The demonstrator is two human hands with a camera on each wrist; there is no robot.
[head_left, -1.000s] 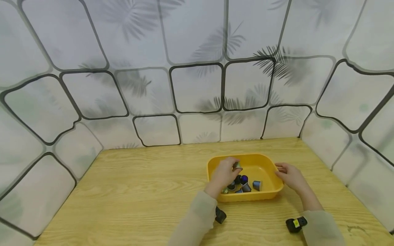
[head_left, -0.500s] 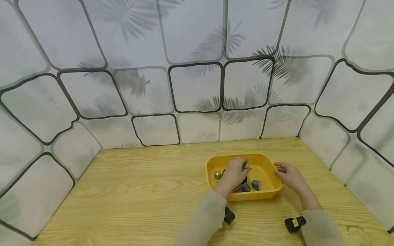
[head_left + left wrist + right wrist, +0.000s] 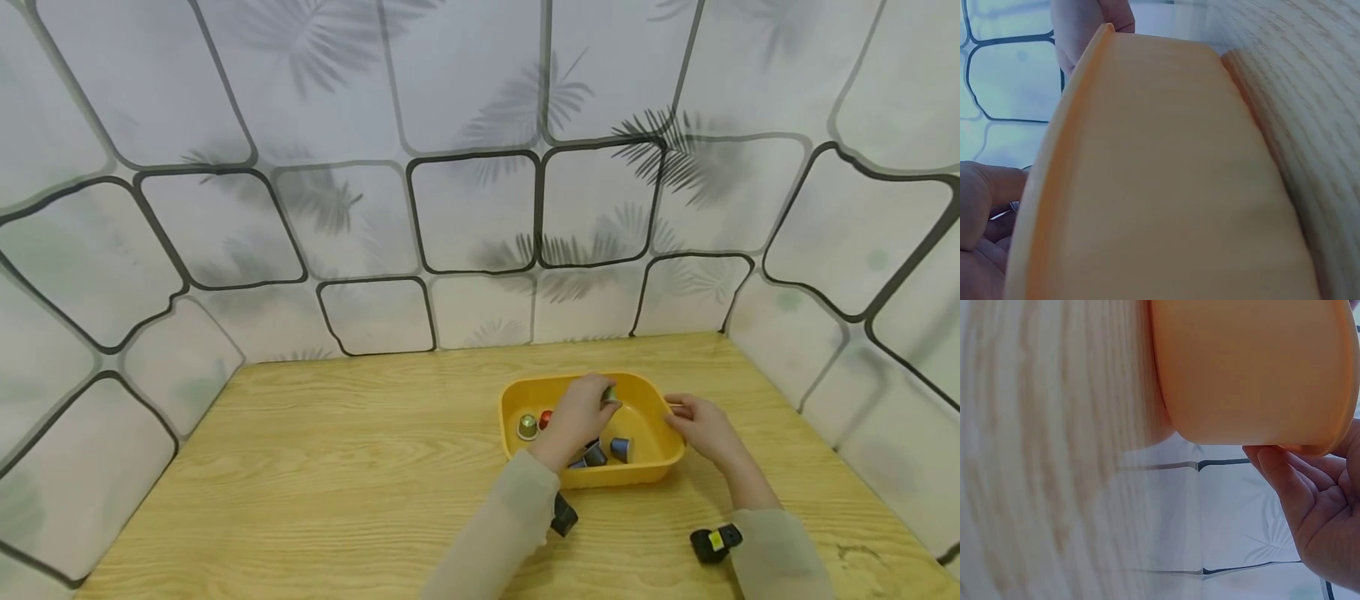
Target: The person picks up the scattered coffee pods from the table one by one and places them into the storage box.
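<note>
In the head view, my left hand reaches over the yellow tray and pinches a pale green coffee capsule above the tray floor. My right hand grips the tray's right rim; in the right wrist view its fingers press against the outer wall below the lip. Inside the tray lie a gold-green capsule, a red capsule, a blue capsule and a dark capsule. My left hand and forearm hide part of the pile. The left wrist view mostly shows the tray's outer wall.
The tray stands on a wood-grain table, right of its middle. A patterned fabric wall encloses the table at the back and both sides. Each wrist wears a small black camera, the right one with a yellow mark.
My left hand has carried the pale green capsule rightward over the tray, uncovering the gold-green and red capsules at the left. My right hand has stayed at the rim. The view has shifted slightly.
</note>
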